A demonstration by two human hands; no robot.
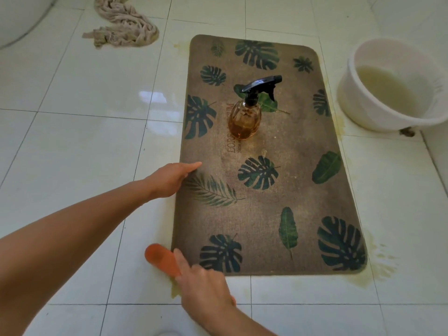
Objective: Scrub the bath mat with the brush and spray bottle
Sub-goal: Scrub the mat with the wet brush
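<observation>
A brown bath mat with rounded corners lies flat on the white tiled floor, printed with dark green monstera and palm leaves and a line of lettering down its middle. Its surface looks darker and damp in patches, and yellowish liquid stains the tiles along its right edge and near corner.

An amber spray bottle with a black trigger head stands upright on the mat's far half, partly filled with golden liquid. To the right, off the mat, a white plastic basin holds cloudy, yellowish water. A beige mop head lies in a heap on the tiles at the far left.

The left hand rests flat on the mat's left edge, fingers together and extended, pressing it down. The right hand is wrapped around the handle of an orange scrubbing brush at the mat's near left corner; the brush head sits on the tiles just beside the mat's edge, its bristles hidden underneath. The bottle stands well apart from both hands.
</observation>
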